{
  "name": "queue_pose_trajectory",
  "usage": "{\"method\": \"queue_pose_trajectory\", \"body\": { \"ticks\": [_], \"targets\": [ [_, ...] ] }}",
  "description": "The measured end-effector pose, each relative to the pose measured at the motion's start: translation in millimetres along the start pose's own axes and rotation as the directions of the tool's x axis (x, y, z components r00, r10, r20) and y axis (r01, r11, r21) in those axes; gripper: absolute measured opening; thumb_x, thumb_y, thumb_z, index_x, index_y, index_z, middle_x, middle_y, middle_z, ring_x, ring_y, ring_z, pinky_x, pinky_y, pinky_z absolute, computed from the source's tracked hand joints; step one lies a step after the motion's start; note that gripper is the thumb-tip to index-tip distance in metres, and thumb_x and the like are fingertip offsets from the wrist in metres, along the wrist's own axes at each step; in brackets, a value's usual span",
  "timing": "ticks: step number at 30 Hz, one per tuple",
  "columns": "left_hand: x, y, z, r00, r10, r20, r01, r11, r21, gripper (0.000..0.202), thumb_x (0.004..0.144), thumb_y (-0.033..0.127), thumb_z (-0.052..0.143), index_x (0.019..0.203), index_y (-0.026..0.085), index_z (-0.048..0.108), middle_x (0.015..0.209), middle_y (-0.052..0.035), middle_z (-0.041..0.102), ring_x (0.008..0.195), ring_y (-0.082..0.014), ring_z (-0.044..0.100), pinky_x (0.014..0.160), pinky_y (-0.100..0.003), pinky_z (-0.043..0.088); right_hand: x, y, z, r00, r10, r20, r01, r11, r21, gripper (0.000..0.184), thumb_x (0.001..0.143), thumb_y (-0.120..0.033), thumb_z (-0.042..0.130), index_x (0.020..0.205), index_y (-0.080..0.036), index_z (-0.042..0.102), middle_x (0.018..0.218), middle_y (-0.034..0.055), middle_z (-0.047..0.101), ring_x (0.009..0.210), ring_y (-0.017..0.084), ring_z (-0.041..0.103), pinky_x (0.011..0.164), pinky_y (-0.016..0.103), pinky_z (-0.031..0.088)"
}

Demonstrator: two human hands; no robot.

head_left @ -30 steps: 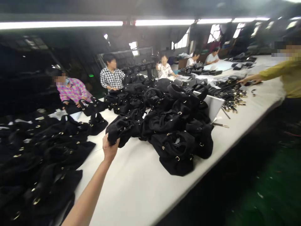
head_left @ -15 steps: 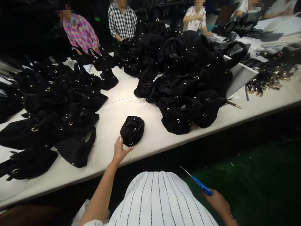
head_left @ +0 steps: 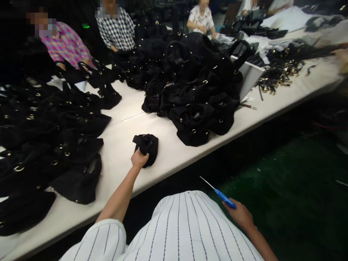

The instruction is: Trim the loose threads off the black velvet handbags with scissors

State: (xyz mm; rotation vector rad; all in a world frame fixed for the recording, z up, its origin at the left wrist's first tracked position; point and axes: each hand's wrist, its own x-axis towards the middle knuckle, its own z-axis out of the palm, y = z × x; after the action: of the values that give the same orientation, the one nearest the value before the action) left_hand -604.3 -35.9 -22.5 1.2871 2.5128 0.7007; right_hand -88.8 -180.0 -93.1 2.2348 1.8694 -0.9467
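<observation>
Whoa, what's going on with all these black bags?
The person's left hand holds one black cloth bag on the white-topped table. Their right hand, off the table, holds a blue-handled tool with a thin shaft. More black bags with gold-coloured rings lie in two heaps, left and right of it.

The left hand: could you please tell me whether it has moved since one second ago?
Yes, the left hand moved from the bag pile toward the near table edge.
</observation>
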Motion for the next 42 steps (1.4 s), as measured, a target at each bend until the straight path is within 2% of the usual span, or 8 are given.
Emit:
{"method": "queue_pose_trajectory", "body": {
  "ticks": [6,13,20,24,31,35,39,42],
  "targets": [
    [-87.1,54.3,9.3,0.974,0.04,0.223,0.112,0.774,-0.624,0.027,0.061,0.028,0.066,0.087,0.02,0.061,0.067,0.001,0.061,0.057,-0.0159,0.058,0.051,-0.026,0.046,-18.2,11.5,7.7,0.991,0.08,-0.109,-0.063,0.987,0.15,0.035,0.088,-0.054,0.044,0.102,-0.03,0.066,0.098,0.0033,0.07,0.09,0.027,0.066,0.066,0.031,0.045],
    [-183.1,132.2,117.1,0.816,0.305,0.49,-0.047,0.881,-0.47,0.03,0.061,0.024,0.065,0.09,0.017,0.068,0.075,-0.0024,0.067,0.066,-0.0187,0.065,0.062,-0.029,0.053,-55.4,80.9,-11.7,0.933,0.291,-0.21,-0.253,0.949,0.19,0.023,0.086,-0.039,0.055,0.101,-0.027,0.067,0.099,0.0008,0.07,0.091,0.022,0.064,0.068,0.026,0.039],
    [-197.2,140.8,209.6,0.804,0.205,0.558,-0.072,0.965,-0.252,0.025,0.06,0.021,0.065,0.084,0.017,0.072,0.068,-0.0045,0.068,0.07,-0.0248,0.068,0.071,-0.037,0.055,-94.5,64.6,-26.6,0.995,0.007,-0.1,0.005,0.992,0.122,0.012,0.081,-0.03,0.06,0.088,-0.022,0.067,0.091,0.0028,0.068,0.093,0.02,0.06,0.072,0.025,0.037],
    [-195.3,133.0,217.0,0.802,0.179,0.57,-0.077,0.977,-0.199,0.025,0.06,0.022,0.064,0.084,0.017,0.072,0.067,-0.0043,0.067,0.069,-0.025,0.068,0.07,-0.038,0.054,-72.0,64.8,-17.8,0.971,0.229,-0.07,-0.226,0.973,0.046,0.015,0.086,-0.032,0.056,0.088,-0.021,0.066,0.094,0.0039,0.069,0.091,0.02,0.061,0.066,0.026,0.036],
    [-186.1,126.2,217.3,0.767,0.184,0.614,-0.055,0.973,-0.224,0.027,0.057,0.021,0.065,0.083,0.018,0.071,0.07,-0.0037,0.067,0.068,-0.022,0.065,0.069,-0.036,0.052,-59.4,77.5,-12.8,0.949,0.316,-0.013,-0.316,0.949,0.002,0.02,0.087,-0.034,0.054,0.09,-0.02,0.068,0.094,0.0073,0.07,0.088,0.022,0.065,0.067,0.027,0.039],
    [-187.7,127.1,222.4,0.739,0.172,0.652,0.044,0.952,-0.301,0.028,0.055,0.021,0.064,0.082,0.016,0.069,0.069,-0.0028,0.065,0.062,-0.0175,0.061,0.06,-0.03,0.049,-57.0,81.7,-15.7,0.98,0.2,-0.013,-0.199,0.979,0.033,0.02,0.085,-0.038,0.057,0.087,-0.023,0.069,0.092,0.0053,0.071,0.089,0.023,0.065,0.068,0.027,0.04],
    [-187.9,135.8,228.4,0.707,0.166,0.688,0.175,0.9,-0.398,0.026,0.054,0.023,0.065,0.079,0.016,0.065,0.068,0.0004,0.061,0.059,-0.0134,0.056,0.057,-0.026,0.046,-65.3,93.0,-16.0,0.936,0.351,-0.001,-0.351,0.936,0.01,0.022,0.086,-0.036,0.054,0.089,-0.021,0.07,0.088,0.0085,0.072,0.084,0.023,0.066,0.067,0.027,0.04],
    [-184.4,146.2,232.7,0.651,0.158,0.743,0.277,0.862,-0.425,0.026,0.052,0.022,0.067,0.077,0.016,0.063,0.066,0.0029,0.059,0.059,-0.0108,0.054,0.056,-0.023,0.043,-79.0,100.9,-12.0,0.978,0.208,0.026,-0.21,0.976,0.057,0.02,0.083,-0.037,0.057,0.084,-0.022,0.071,0.086,0.0066,0.072,0.084,0.024,0.066,0.066,0.027,0.038]
  ]
}}
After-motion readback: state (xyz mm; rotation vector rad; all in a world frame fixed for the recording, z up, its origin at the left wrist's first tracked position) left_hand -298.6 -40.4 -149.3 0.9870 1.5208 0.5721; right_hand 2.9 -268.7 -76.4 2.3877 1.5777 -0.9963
